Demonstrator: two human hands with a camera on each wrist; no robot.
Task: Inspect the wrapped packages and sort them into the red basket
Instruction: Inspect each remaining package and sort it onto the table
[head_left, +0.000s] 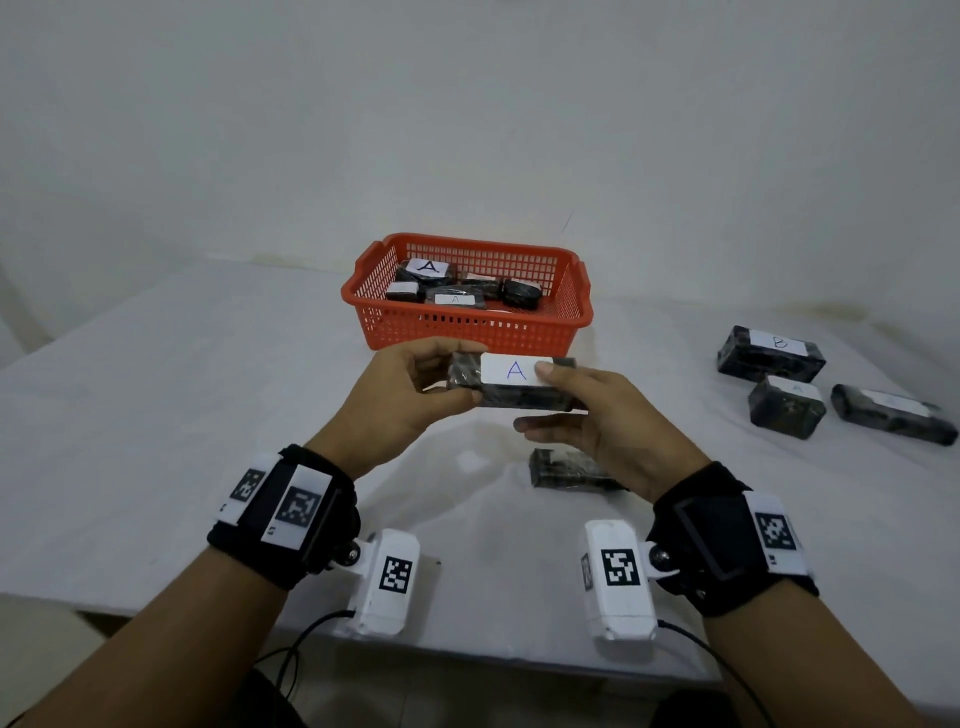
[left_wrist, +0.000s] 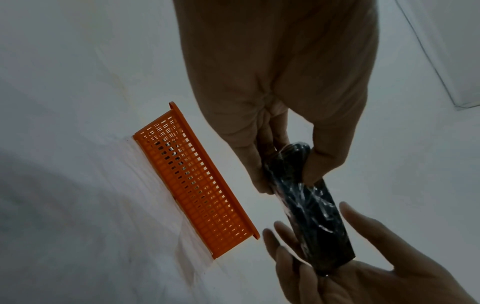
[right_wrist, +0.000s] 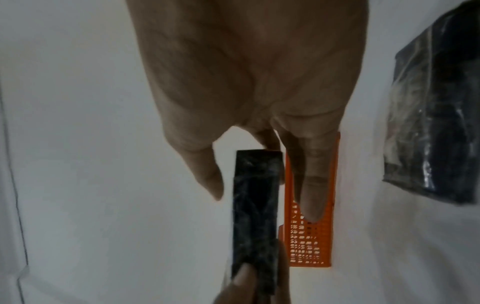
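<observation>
Overhead, package (head_left: 511, 382) label reads A, wrists see only wrap

I see black wrapped package (head_left: 511, 387), white "A" label up, held level just near red basket (head_left: 467, 322) holding several packages.

Packages (head_left: 449, 285) in basket (head_left: 467, 327) (others rightward (head_left: 787, 408))
</observation>
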